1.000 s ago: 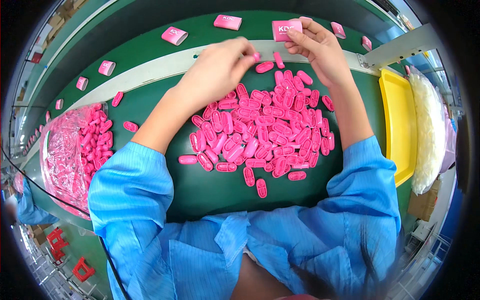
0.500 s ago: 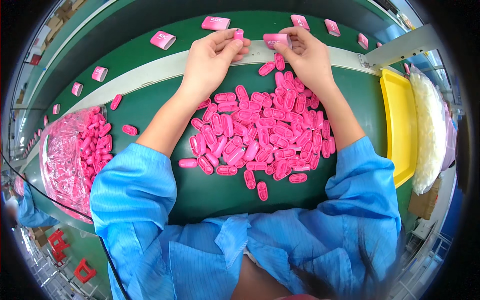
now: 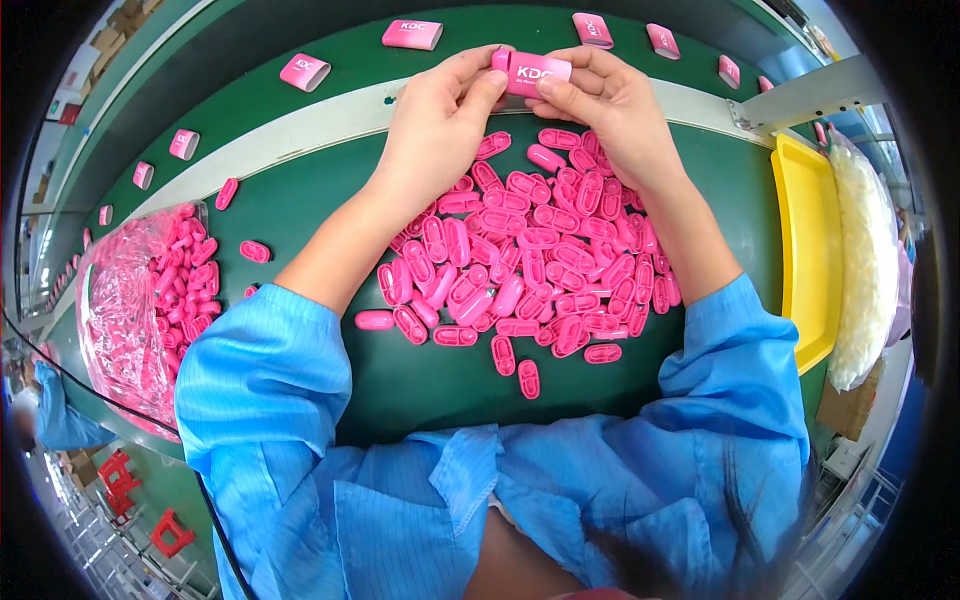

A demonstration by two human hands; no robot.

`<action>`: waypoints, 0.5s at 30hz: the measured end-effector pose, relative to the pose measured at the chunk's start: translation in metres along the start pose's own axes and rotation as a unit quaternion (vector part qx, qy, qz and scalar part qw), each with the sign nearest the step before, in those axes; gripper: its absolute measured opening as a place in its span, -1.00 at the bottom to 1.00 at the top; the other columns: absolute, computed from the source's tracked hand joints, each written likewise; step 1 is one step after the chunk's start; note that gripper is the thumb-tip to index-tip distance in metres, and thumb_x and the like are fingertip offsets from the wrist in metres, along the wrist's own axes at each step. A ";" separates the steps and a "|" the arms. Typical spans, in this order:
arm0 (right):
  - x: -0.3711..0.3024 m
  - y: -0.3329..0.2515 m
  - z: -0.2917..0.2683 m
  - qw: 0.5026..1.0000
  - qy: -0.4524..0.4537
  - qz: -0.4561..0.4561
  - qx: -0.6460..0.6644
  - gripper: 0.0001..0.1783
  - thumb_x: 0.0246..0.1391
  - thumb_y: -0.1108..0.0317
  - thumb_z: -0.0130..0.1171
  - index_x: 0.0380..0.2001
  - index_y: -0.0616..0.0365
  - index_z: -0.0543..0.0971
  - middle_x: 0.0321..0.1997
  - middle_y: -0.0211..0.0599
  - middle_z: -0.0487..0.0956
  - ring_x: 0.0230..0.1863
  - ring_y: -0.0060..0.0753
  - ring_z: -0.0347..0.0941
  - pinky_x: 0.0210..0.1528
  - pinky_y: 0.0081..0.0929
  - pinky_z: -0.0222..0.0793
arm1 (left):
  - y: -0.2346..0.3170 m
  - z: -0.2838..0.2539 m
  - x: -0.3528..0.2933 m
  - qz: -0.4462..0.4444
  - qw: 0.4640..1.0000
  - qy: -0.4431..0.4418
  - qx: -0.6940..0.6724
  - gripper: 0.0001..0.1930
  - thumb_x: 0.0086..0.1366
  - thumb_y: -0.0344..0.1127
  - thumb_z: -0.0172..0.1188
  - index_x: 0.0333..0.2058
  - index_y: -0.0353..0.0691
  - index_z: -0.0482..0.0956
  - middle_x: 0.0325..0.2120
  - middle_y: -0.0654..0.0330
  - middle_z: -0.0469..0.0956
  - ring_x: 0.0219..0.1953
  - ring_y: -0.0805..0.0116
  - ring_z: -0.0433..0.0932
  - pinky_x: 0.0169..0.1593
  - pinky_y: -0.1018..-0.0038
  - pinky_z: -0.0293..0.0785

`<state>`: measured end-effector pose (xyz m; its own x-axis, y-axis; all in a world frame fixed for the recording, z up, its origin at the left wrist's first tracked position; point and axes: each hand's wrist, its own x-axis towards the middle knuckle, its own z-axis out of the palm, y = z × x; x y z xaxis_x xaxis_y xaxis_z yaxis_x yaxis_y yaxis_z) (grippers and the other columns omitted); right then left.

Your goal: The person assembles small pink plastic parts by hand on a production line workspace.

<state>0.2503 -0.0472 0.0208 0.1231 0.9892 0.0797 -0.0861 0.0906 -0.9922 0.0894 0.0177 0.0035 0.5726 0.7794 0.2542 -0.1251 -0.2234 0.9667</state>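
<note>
Over the white rail, my two hands meet at one pink casing. My right hand (image 3: pixel 622 115) grips this glossy pink oval casing (image 3: pixel 540 72) with its printed face up. Between the thumb and fingers of my left hand (image 3: pixel 435 115) is a small pink cap (image 3: pixel 501 61), at the left end of the casing. The cap appears to touch that end; fingers partly hide it, so I cannot tell how far in it sits. Below my hands lies a heap of pink oval caps (image 3: pixel 520 255), many with their hollow side up, on the green work surface (image 3: pixel 400 385).
Several pink casings (image 3: pixel 412 34) lie spaced along a green belt (image 3: pixel 350 45) beyond the white rail (image 3: pixel 290 135). At left is a clear plastic bag (image 3: pixel 115 310) full of pink caps. A yellow tray (image 3: pixel 805 250) and a bag of pale pieces (image 3: pixel 862 270) stand at right.
My hands have come together, bringing the cap and the casing, which were apart, end to end. The casings on the belt at left have shifted slightly to the left.
</note>
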 end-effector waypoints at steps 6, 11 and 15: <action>-0.005 0.001 0.001 0.997 0.014 -0.050 -0.048 -0.72 -0.03 0.49 0.13 -0.22 0.34 0.39 -0.27 -0.17 0.53 -0.30 -0.46 0.50 -0.21 -0.61 0.44 | 0.002 0.000 -0.003 0.076 0.980 0.038 0.182 -0.73 0.19 -0.34 0.02 -0.16 -0.32 0.45 -0.69 -0.01 0.44 -0.66 0.32 0.47 -0.53 0.46 0.33; -0.007 -0.001 0.003 0.994 0.012 -0.078 -0.079 -0.74 -0.04 0.51 0.13 -0.24 0.33 0.39 -0.28 -0.18 0.54 -0.30 -0.48 0.50 -0.21 -0.61 0.43 | 0.022 -0.002 -0.009 0.092 0.959 0.023 0.268 -0.77 0.18 -0.37 0.01 -0.20 -0.34 0.45 -0.67 -0.04 0.46 -0.64 0.09 0.48 -0.54 0.36 0.34; -0.009 -0.003 0.003 0.994 0.009 -0.056 -0.095 -0.75 -0.05 0.52 0.13 -0.25 0.32 0.40 -0.31 -0.18 0.55 -0.30 -0.50 0.50 -0.22 -0.64 0.44 | 0.024 0.005 -0.016 0.132 0.937 0.037 0.323 -0.75 0.17 -0.43 0.01 -0.18 -0.41 0.41 -0.66 -0.06 0.46 -0.61 0.05 0.49 -0.52 0.29 0.39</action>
<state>0.2461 -0.0561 0.0231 0.1397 0.9715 0.1915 0.1182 0.1757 -0.9773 0.0815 -0.0035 0.0221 0.5307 0.6801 0.5057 0.2751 -0.7026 0.6562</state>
